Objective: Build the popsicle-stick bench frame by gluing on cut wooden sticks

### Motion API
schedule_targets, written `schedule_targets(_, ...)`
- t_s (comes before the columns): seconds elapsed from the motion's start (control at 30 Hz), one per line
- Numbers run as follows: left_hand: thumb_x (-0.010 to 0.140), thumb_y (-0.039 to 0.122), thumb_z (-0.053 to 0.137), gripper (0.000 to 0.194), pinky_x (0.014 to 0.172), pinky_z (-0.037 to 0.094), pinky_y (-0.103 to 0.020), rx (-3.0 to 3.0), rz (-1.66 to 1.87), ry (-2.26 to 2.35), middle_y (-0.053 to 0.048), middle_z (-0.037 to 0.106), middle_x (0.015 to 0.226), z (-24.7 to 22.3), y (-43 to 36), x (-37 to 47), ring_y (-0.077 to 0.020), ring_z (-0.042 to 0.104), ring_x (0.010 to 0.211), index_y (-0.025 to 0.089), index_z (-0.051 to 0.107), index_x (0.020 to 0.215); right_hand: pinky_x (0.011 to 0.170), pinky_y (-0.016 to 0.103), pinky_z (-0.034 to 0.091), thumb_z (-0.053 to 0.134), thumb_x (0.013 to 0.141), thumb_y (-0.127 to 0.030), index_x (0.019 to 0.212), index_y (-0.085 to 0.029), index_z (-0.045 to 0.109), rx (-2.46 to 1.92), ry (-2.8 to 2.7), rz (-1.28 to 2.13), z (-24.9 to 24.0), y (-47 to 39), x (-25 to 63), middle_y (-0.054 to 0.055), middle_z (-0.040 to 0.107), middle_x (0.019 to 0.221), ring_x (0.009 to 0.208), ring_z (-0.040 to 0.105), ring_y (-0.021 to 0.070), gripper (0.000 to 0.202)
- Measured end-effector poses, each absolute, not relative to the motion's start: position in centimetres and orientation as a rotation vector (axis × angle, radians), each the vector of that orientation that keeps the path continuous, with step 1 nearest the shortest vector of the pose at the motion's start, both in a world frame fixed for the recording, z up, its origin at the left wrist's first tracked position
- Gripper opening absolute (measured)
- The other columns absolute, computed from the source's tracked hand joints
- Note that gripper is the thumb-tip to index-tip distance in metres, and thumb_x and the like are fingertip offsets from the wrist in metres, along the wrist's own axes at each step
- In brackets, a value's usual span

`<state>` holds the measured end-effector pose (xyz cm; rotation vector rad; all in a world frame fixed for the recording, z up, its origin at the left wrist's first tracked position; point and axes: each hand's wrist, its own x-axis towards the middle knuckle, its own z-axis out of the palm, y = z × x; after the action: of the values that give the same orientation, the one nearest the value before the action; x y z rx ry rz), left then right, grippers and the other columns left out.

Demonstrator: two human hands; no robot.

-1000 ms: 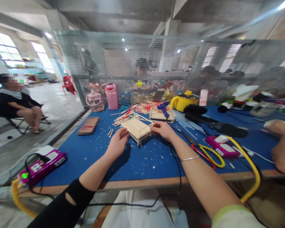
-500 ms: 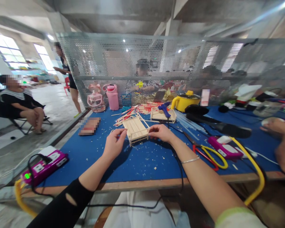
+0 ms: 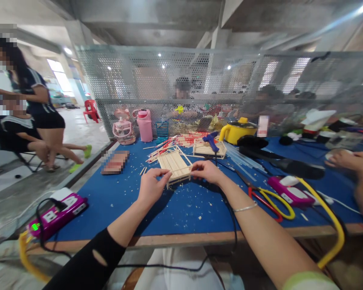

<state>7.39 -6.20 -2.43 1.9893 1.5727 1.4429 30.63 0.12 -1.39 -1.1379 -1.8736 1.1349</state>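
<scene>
A small frame of pale wooden sticks (image 3: 174, 164) lies on the blue table (image 3: 133, 213), its slatted top facing up. At its near left corner, my left hand (image 3: 153, 185) pinches the edge between thumb and fingers. My right hand (image 3: 207, 172) has its fingertips closed on the near right corner. Behind the right hand sits a second stick frame (image 3: 201, 149) with a blue glue gun (image 3: 211, 141) on it. Loose sticks with red ends (image 3: 187, 139) are heaped behind both frames.
Red and yellow-handled scissors (image 3: 269, 199), a purple power strip (image 3: 287, 191) and clear glue sticks (image 3: 243, 161) lie to the right. Another person's hand (image 3: 341, 159) is at far right. Pink bottles (image 3: 144, 127) and a yellow pot (image 3: 237, 133) stand behind.
My left hand has moved right and slightly nearer, onto the frame's near edge. My right hand stays at its corner. At left, a standing person has come closer.
</scene>
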Motion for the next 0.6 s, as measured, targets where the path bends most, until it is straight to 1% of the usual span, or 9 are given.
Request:
schedule_targets(0.13,0.077,0.035,0.064,0.018,0.077,0.048,-0.032,1.867,1.426,1.529,-0.006,0.074,0.082,-2.3,-6.16,7.43,-0.0205,0.065,0.08,0.02,0.074,0.079,0.048,0.021,0.043,0.074,0.063,-0.036,0.078,-0.016,0.064,-1.142,-1.88,1.13,-1.47,0.16,30.66,-0.001,0.063,0.06,0.051,0.055,0.0103,0.027)
schedule_targets(0.2,0.077,0.036,0.064,0.021,0.078,0.048,-0.032,1.8,1.406,1.497,-0.006,0.074,0.084,-2.36,-6.0,7.28,-0.0208,0.065,0.081,0.019,0.075,0.082,0.048,0.021,0.043,0.073,0.064,-0.035,0.079,-0.016,0.064,-1.144,-1.885,1.127,-1.58,0.23,30.71,-0.001,0.063,0.06,0.052,0.056,0.0104,0.026)
schedule_targets(0.33,0.085,0.045,0.05,0.038,0.075,0.049,-0.031,1.677,1.38,1.473,-0.008,0.074,0.1,-2.5,-5.69,6.87,-0.0201,0.066,0.081,0.016,0.074,0.09,0.048,0.021,0.043,0.072,0.065,-0.035,0.079,-0.016,0.064,-1.149,-1.894,1.121,-1.78,0.38,30.79,-0.001,0.063,0.061,0.052,0.055,0.0103,0.025)
schedule_targets(0.4,0.087,0.047,0.046,0.043,0.076,0.049,-0.031,1.609,1.372,1.448,-0.009,0.073,0.104,-2.48,-5.68,6.8,-0.0203,0.066,0.084,0.015,0.074,0.092,0.048,0.021,0.043,0.071,0.066,-0.035,0.08,-0.016,0.064,-1.15,-1.898,1.117,-1.82,0.42,30.79,-0.001,0.063,0.062,0.051,0.055,0.0102,0.024)
schedule_targets(0.5,0.084,0.046,0.052,0.039,0.083,0.047,-0.031,1.621,1.304,1.376,-0.008,0.074,0.097,-2.35,-5.76,6.99,-0.0214,0.065,0.09,0.015,0.074,0.093,0.048,0.021,0.043,0.071,0.066,-0.034,0.081,-0.016,0.063,-1.153,-1.902,1.112,-1.79,0.4,30.76,-0.001,0.064,0.063,0.052,0.055,0.0102,0.024)
schedule_targets(0.6,0.08,0.044,0.057,0.034,0.081,0.047,-0.032,1.651,1.253,1.351,-0.007,0.075,0.086,-2.27,-5.74,7.27,-0.0217,0.065,0.085,0.016,0.074,0.088,0.049,0.021,0.043,0.071,0.066,-0.034,0.08,-0.016,0.063,-1.16,-1.898,1.109,-1.75,0.37,30.74,0.0,0.064,0.065,0.054,0.057,0.0107,0.024)
